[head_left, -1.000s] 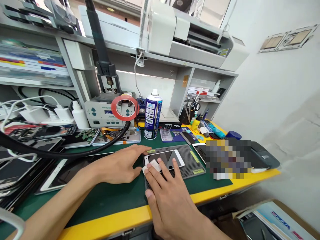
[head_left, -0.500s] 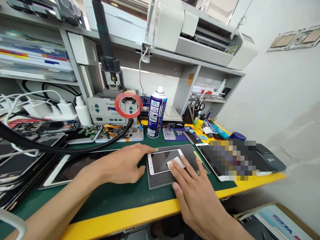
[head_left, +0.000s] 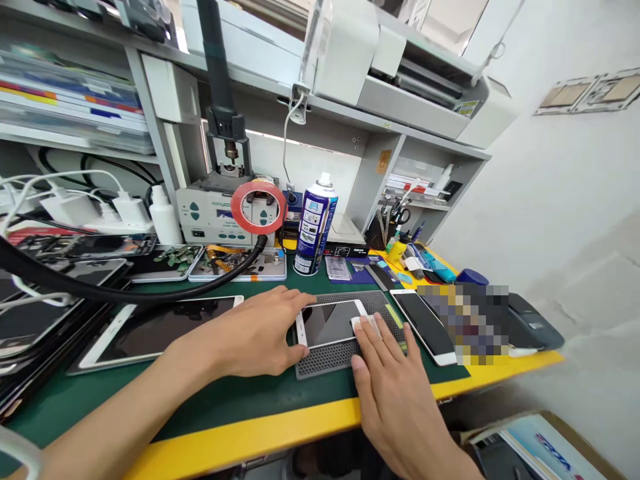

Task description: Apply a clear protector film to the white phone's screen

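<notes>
A white smartphone (head_left: 330, 322) lies face up on a grey perforated mat (head_left: 334, 354) on the green bench. My left hand (head_left: 260, 332) rests flat at the phone's left end, fingers touching its edge and holding it still. My right hand (head_left: 387, 373) lies flat with its fingertips pressing a small white wipe (head_left: 367, 324) onto the phone's right end. Both hands have their fingers stretched out.
A blue spray can (head_left: 314, 227) and a red tape ring (head_left: 258, 207) stand behind the mat. A white tablet (head_left: 155, 331) lies to the left, another white phone (head_left: 425, 327) to the right. Circuit-board trays, chargers and a thick black hose crowd the left. The yellow bench edge (head_left: 260, 443) runs in front.
My right hand has slid the white wipe across the phone screen from its left end to its right end. My left hand stayed at the phone's left edge.
</notes>
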Demonstrator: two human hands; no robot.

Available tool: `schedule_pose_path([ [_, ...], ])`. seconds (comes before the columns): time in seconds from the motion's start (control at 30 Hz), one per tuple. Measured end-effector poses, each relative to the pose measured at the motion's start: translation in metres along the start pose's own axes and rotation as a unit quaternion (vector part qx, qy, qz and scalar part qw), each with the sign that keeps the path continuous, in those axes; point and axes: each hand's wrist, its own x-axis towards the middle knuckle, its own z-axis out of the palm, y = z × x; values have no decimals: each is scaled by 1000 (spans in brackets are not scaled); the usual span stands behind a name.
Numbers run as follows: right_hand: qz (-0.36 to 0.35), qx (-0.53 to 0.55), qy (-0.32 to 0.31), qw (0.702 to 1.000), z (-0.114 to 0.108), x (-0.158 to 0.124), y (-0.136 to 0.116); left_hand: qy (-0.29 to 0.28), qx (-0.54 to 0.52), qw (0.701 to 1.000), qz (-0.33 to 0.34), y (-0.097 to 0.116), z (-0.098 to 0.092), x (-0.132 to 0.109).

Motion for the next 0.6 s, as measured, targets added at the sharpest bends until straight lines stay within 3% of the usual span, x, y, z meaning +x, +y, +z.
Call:
schedule_pose_path([
  [0.2,-43,73,-18,996,-4,11,-46,-8,9,1000,-7,-2,2,2],
  [0.33,-36,132,-41,990,-6,15,-61,7,-12,1000,1,-12,8,2],
  [0.47,-37,143,-47,988,-7,13,-50,20,-8,1000,1,-19,14,3],
  [0.6,-22,84,-50,995,-8,7,-14,36,-10,999,3,-20,18,5],
])
